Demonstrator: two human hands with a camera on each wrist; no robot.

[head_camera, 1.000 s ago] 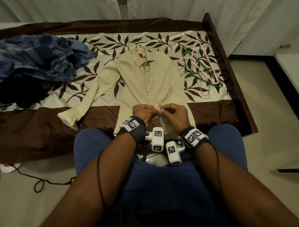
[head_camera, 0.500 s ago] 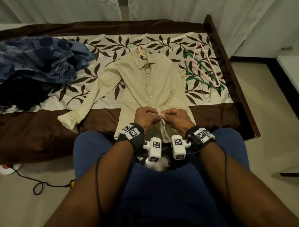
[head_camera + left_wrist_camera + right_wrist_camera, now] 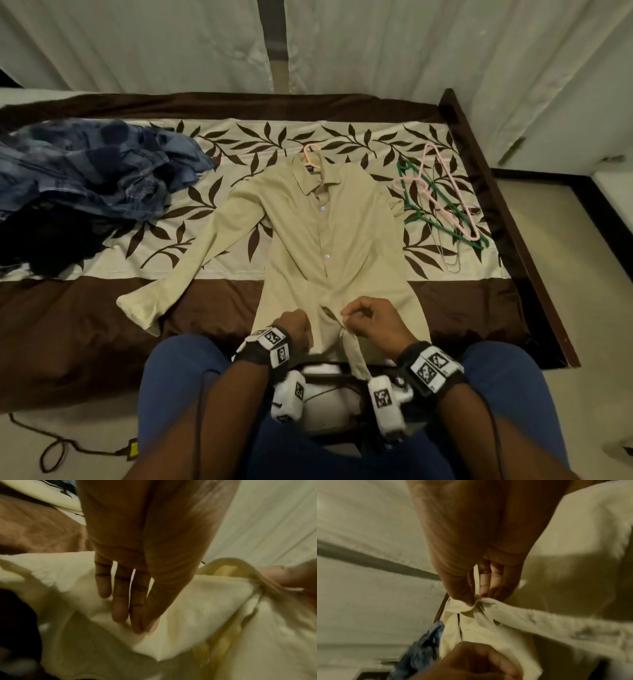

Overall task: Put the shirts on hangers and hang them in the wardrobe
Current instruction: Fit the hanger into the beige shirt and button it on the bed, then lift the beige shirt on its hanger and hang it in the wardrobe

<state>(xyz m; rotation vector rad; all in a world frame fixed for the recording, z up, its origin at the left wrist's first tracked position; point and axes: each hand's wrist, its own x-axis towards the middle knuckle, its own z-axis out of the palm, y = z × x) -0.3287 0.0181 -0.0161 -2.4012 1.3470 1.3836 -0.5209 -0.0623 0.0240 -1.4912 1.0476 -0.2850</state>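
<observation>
A beige long-sleeved shirt [image 3: 329,233] lies face up on the bed, partly buttoned. The pink hook of a hanger [image 3: 310,156] sticks out of its collar. Both hands work at the lower front, near the bed's front edge. My right hand [image 3: 346,320] pinches the open placket edge between thumb and forefinger and lifts it a little; the right wrist view shows that pinch [image 3: 476,599] on the cloth [image 3: 539,622]. My left hand [image 3: 297,330] is lower on the other front panel. Its fingers point down and pinch the fabric [image 3: 188,615] against the thumb [image 3: 145,627].
A heap of blue checked shirts [image 3: 96,171] and dark clothing [image 3: 41,236] lies on the bed's left. Spare pink, green and wire hangers [image 3: 442,195] lie to the shirt's right, by the dark wooden bed frame [image 3: 507,219]. A cable [image 3: 51,452] runs across the floor.
The hands were together at one button and have drawn apart. The left hand slid down toward the hem. The right hand now holds the placket edge up.
</observation>
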